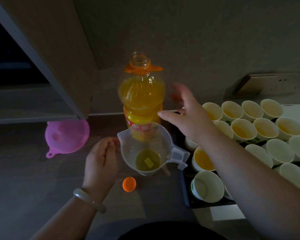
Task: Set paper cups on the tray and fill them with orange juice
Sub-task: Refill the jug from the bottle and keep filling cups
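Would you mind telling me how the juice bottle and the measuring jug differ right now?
The bottle is tall with a narrow neck; the jug is short and wide-mouthed. The bottle is mostly full of juice; the jug holds only a little at the bottom. Both stand upright and open on the counter.

I see a dark countertop (33, 179) carrying a pink funnel (67, 135) at left, an orange bottle cap (129, 184) near me, a clear measuring jug (146, 149) just before the uncapped juice bottle (142, 99), and a black tray (184, 187) at right.
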Motion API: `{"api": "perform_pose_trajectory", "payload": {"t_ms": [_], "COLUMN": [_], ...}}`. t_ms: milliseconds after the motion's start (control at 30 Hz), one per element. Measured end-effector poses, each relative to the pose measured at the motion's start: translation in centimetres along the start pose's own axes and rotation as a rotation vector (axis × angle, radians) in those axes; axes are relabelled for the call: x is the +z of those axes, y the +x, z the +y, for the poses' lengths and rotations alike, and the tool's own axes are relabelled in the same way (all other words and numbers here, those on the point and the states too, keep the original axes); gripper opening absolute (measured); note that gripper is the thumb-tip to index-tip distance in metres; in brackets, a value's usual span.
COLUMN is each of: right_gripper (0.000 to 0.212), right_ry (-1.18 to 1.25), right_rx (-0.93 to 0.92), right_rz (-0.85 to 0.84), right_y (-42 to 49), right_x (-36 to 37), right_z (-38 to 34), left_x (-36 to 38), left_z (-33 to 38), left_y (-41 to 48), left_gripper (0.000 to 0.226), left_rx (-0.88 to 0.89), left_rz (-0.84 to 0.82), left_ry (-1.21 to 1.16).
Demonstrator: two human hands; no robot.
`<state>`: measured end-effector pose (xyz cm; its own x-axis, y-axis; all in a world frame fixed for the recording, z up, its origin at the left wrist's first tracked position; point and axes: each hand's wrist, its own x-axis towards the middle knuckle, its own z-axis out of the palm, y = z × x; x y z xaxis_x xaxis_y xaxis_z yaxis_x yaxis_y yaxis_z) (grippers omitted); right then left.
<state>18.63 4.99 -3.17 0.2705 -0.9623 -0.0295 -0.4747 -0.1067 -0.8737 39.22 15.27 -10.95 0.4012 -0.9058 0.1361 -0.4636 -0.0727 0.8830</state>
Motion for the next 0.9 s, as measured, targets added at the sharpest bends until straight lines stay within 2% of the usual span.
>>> {"api": "perform_pose_trajectory", "payload": {"t_ms": [100, 167, 300, 400, 467, 500, 600, 667, 833, 900], "right_gripper": [0.105, 0.115, 0.128, 0.13, 0.125, 0.12, 0.114, 0.113, 0.118, 0.114], "right_ry": [0.083, 0.137, 0.24, 0.282, 0.314, 0.339, 0.423, 0.449, 0.481, 0.443], "right_rx": [-0.053, -0.065, -0.064, -0.101, -0.124, -0.137, -0.176, -0.203, -0.226, -0.233], "right_rz": [-0.071, -0.113, -0.151, -0.174, -0.157, -0.141, -0.091, -0.079, -0.096, -0.085], "right_y": [2.3, 3.4, 4.7, 5.2, 5.5, 5.6, 5.6, 5.7, 6.2, 6.4], "right_x": [0.6, 1.3, 2.7, 3.0, 3.2, 3.3, 3.7, 3.7, 3.7, 3.8], "right_z": [-0.5, -0.4, 0.5, 1.2, 1.4, 1.5, 1.9, 2.1, 2.6, 2.6], "left_x": [-0.9, -1.8, -2.1, -1.9, -1.7, -1.5, -0.6, 0.0, 0.4, 0.3], "left_z": [0.1, 0.8, 4.7, 7.7, 9.1, 9.8, 10.7, 10.7, 10.7, 10.7], "left_y": [0.3, 0.7, 1.3, 1.9, 2.7, 3.2, 4.9, 6.0, 7.5, 7.8], "left_gripper": [0.024, 0.025, 0.026, 0.024, 0.02, 0.026, 0.067, 0.079, 0.075, 0.077], "left_rx": [0.141, 0.25, 0.462, 0.556, 0.529, 0.459, 0.191, 0.158, 0.152, 0.15], "left_rz": [0.16, 0.203, 0.193, 0.175, 0.134, 0.094, -0.085, -0.153, -0.205, -0.23], "left_ry": [0.063, 0.1, 0.12, 0.11, 0.159, 0.19, 0.317, 0.407, 0.388, 0.39]}}
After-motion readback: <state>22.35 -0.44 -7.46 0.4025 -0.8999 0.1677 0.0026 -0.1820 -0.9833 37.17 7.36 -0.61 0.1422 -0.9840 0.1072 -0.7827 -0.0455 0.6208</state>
